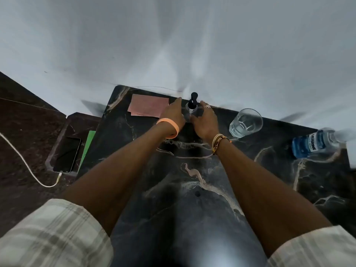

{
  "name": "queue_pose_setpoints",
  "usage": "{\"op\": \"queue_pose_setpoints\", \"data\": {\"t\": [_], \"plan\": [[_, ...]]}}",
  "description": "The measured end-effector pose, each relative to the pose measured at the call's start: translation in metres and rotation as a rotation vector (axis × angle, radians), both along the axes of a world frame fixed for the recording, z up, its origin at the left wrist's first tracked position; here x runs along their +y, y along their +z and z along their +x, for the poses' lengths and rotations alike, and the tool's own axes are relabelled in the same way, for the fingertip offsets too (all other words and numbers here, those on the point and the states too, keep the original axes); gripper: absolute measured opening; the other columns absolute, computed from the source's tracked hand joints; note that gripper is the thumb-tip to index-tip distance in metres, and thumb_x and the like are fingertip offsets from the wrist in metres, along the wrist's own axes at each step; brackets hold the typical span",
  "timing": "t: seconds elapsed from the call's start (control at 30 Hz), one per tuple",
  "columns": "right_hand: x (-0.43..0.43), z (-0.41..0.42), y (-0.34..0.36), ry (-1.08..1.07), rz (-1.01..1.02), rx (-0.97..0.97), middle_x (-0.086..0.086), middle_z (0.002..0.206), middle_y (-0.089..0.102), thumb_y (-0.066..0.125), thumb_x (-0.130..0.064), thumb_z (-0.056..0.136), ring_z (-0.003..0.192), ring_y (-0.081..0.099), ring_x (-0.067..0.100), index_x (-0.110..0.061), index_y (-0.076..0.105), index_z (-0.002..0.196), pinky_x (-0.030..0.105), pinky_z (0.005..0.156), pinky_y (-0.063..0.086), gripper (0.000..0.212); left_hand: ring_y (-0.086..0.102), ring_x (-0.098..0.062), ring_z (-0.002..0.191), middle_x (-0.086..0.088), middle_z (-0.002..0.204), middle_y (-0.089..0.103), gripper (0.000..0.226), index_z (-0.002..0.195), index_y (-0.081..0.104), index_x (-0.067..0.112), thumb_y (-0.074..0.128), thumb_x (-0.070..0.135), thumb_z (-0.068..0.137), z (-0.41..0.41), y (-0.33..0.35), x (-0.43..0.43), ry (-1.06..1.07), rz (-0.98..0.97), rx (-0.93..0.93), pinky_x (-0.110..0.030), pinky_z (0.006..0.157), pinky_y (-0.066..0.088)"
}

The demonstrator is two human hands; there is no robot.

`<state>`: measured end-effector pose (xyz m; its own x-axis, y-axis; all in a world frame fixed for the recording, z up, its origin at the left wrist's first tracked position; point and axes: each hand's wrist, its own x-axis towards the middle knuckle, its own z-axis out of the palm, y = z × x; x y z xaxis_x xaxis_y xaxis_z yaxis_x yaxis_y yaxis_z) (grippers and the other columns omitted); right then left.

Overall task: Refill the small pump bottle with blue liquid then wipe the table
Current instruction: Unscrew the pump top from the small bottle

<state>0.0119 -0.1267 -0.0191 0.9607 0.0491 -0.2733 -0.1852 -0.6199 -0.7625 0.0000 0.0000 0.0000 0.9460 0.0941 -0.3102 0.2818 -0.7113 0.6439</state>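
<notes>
A small clear pump bottle (192, 106) with a black pump head stands at the far edge of the black marble table (188, 189). My left hand (172, 115) lies just left of it and my right hand (205, 121) just right, both with fingers stretched forward. The thumbs come close to the bottle's base, but motion blur hides whether they touch it. A mouthwash bottle (316, 144) with blue liquid stands far right. A folded pink cloth (148, 107) lies left of my left hand.
A clear drinking glass (246, 122) stands between the pump bottle and the mouthwash bottle. On a lower dark ledge to the left lie a phone (67, 155) with a white cable (25, 160) and a green sheet (87, 149). A white wall rises right behind the table.
</notes>
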Motion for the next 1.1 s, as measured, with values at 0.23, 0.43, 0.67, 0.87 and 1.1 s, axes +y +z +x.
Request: {"op": "queue_pose_setpoints", "data": {"t": [0.23, 0.43, 0.67, 0.87, 1.1], "plan": [[0.0, -0.006, -0.008, -0.065, -0.056, -0.031, -0.001, 0.094, 0.066, 0.072, -0.026, 0.086, 0.084, 0.063, 0.019, -0.016, 0.064, 0.108, 0.025, 0.065, 0.043, 0.025, 0.063, -0.03, 0.098, -0.011, 0.106, 0.069, 0.031, 0.109, 0.062, 0.007, 0.056, -0.004, 0.081, -0.003, -0.008, -0.004, -0.022, -0.118, -0.08, -0.042, 0.086, 0.053], [-0.035, -0.045, 0.0, -0.043, -0.056, -0.104, -0.003, 0.088, 0.069, 0.078, -0.038, 0.081, 0.08, 0.066, 0.014, -0.018, 0.063, 0.104, 0.034, 0.07, 0.056, 0.034, 0.064, -0.023, 0.094, -0.005, 0.098, 0.069, 0.036, 0.11, 0.063, 0.014, 0.059, -0.005, 0.079, -0.025, -0.003, -0.023, -0.039, -0.188, -0.065, -0.038, 0.085, 0.055], [-0.116, -0.11, 0.018, -0.072, -0.078, -0.204, -0.003, 0.088, 0.068, 0.074, -0.037, 0.083, 0.077, 0.066, 0.013, -0.021, 0.06, 0.103, 0.039, 0.071, 0.058, 0.03, 0.066, -0.028, 0.091, -0.011, 0.098, 0.071, 0.048, 0.115, 0.066, 0.012, 0.057, -0.011, 0.075, -0.068, 0.013, -0.098, -0.171, -0.252, -0.076, -0.036, 0.084, 0.055], [-0.186, -0.158, 0.02, -0.049, -0.138, -0.195, -0.002, 0.106, 0.066, 0.074, -0.043, 0.08, 0.094, 0.062, 0.014, -0.021, 0.062, 0.11, 0.033, 0.08, 0.053, 0.039, 0.065, -0.012, 0.09, -0.002, 0.103, 0.071, 0.043, 0.108, 0.067, 0.015, 0.062, -0.011, 0.074, -0.118, 0.011, -0.166, -0.174, -0.224, -0.126, -0.006, 0.072, 0.043], [-0.22, -0.188, 0.017, 0.007, -0.073, -0.153, -0.008, 0.096, 0.069, 0.073, -0.038, 0.083, 0.084, 0.065, 0.008, -0.021, 0.063, 0.116, 0.028, 0.073, 0.055, 0.038, 0.058, -0.005, 0.086, 0.001, 0.105, 0.07, 0.041, 0.109, 0.067, 0.017, 0.061, -0.007, 0.077, -0.149, -0.001, -0.204, -0.14, -0.154, -0.1, -0.006, 0.069, 0.039]]}}
